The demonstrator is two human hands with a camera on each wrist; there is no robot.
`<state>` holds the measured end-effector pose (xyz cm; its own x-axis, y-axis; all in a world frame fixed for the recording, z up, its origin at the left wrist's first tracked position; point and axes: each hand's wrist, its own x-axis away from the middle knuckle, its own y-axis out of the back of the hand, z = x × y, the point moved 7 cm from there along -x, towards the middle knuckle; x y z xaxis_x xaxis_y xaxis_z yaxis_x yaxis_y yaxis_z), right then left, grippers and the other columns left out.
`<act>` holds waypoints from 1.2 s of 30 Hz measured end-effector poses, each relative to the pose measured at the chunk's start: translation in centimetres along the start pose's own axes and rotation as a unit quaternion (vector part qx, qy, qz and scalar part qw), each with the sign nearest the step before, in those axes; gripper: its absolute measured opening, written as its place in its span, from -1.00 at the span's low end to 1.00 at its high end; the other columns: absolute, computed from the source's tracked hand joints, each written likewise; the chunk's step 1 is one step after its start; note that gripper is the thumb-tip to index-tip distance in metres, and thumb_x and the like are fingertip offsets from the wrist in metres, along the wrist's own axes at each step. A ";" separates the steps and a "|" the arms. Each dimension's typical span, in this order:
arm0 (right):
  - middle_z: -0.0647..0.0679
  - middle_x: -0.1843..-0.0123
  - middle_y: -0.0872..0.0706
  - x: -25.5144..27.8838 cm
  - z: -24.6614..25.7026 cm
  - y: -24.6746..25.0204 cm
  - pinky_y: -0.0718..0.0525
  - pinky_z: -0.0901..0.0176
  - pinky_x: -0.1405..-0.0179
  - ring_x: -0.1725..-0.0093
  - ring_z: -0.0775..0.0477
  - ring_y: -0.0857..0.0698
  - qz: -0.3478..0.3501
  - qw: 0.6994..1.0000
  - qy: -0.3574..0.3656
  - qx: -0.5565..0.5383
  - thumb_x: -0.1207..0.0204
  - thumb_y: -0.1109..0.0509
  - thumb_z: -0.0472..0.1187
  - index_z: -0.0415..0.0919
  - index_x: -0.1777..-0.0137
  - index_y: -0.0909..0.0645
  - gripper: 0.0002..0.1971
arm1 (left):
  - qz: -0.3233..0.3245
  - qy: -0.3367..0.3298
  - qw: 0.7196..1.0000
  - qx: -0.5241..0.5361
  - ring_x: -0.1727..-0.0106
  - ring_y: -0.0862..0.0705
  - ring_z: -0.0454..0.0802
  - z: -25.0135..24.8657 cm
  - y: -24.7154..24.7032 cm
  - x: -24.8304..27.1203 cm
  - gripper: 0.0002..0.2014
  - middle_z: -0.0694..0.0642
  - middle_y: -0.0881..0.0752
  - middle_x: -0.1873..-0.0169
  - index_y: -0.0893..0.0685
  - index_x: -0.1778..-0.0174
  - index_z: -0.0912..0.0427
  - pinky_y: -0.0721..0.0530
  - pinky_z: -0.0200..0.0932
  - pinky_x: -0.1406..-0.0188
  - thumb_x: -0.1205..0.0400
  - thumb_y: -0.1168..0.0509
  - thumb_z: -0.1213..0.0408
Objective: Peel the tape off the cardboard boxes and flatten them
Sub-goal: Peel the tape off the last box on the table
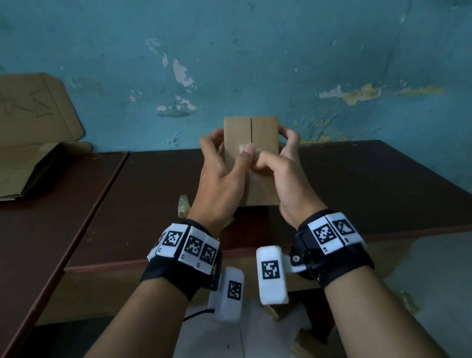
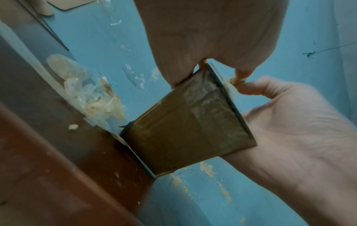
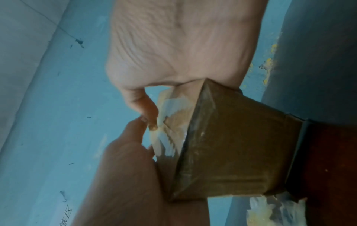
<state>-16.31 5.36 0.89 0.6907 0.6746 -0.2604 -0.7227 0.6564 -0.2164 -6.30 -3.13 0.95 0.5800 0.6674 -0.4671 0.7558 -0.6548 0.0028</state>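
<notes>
Flattened cardboard (image 1: 13, 158) far left on table (image 1: 372, 184); left hand (image 1: 223, 174) fingers curled around small box (image 1: 263, 130), thumb pressed on its seam; box held upright above table; right hand (image 1: 285, 171) pinching clear tape (image 3: 170, 120) at seam

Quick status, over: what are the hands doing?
Both hands hold the box. Right thumb and finger pinch tape at the seam. Nothing in the way.
</notes>
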 end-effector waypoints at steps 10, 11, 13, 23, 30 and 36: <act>0.04 -0.56 -0.71 -0.8 -1.1 -0.2 -0.68 -0.17 -0.60 -0.49 0.11 -0.73 -0.014 0.995 0.037 0.096 -0.86 -0.36 0.03 0.09 -0.79 -0.33 -0.44 | 0.019 0.035 0.998 0.039 -0.24 -0.69 -0.56 0.3 -0.6 0.2 -0.54 -0.22 -0.60 -0.34 -0.22 -0.67 -0.02 -0.71 -0.44 -0.14 -0.89 -0.04 -0.09; 0.01 -0.56 -0.71 -0.8 -1.1 -0.2 -0.69 -0.17 -0.59 -0.48 0.09 -0.74 -0.012 0.995 0.037 0.095 -0.87 -0.36 -0.03 0.07 -0.81 -0.30 -0.44 | 0.020 0.033 0.999 0.036 -0.25 -0.68 -0.57 0.3 -0.6 0.1 -0.53 -0.24 -0.57 -0.36 -0.20 -0.67 -0.03 -0.71 -0.42 -0.18 -0.88 -0.05 -0.11; -0.02 -0.53 -0.72 -0.8 -0.9 -0.2 -0.71 -0.13 -0.57 -0.44 0.09 -0.77 -0.003 0.995 0.039 0.093 -0.87 -0.34 -0.16 0.02 -0.83 -0.26 -0.41 | 0.020 0.029 0.999 0.031 -0.28 -0.67 -0.56 0.4 -0.4 0.0 -0.52 -0.28 -0.53 -0.38 -0.18 -0.67 -0.02 -0.71 -0.41 -0.22 -0.88 -0.07 -0.11; -0.15 -0.46 -0.77 -0.2 -0.8 -0.1 -0.83 0.02 -0.22 -0.38 -0.09 -0.81 0.021 1.000 0.008 0.002 -0.63 -0.31 -0.13 0.07 -0.80 -0.31 -0.30 | 0.014 0.039 0.998 0.043 -0.52 -0.65 -0.04 1.2 -0.3 -0.3 -0.58 0.08 -0.54 -0.55 -0.23 -0.57 -0.10 -0.73 0.06 -0.48 -0.87 -0.23 0.27; -0.02 -0.51 -0.70 -0.6 -1.2 0.0 -0.84 0.04 -0.23 -0.40 0.06 -0.78 0.011 0.999 0.011 0.047 -0.89 -0.27 -0.20 0.10 -0.81 -0.23 -0.44 | 0.035 0.062 0.994 0.081 -0.38 -0.74 -0.08 0.6 -0.5 0.0 -0.51 0.01 -0.57 -0.45 -0.21 -0.61 -0.07 -0.82 -0.08 -0.29 -0.84 -0.18 0.41; -0.10 -0.43 -0.75 -0.5 -1.2 0.2 -0.85 0.08 -0.15 -0.29 0.05 -0.84 0.032 0.999 0.007 0.039 -0.82 -0.24 -0.39 0.06 -0.80 -0.23 -0.38 | 0.034 0.076 0.991 0.108 -0.40 -0.74 -0.14 0.6 -0.8 0.1 -0.63 0.01 -0.59 -0.47 -0.23 -0.57 -0.07 -0.80 -0.01 -0.37 -0.90 -0.19 0.10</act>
<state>-16.79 4.75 -0.12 0.6431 0.7110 -0.2845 -0.7602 0.6376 -0.1251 -7.03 -2.75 0.36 0.6792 0.6538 -0.3335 0.6401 -0.7500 -0.1667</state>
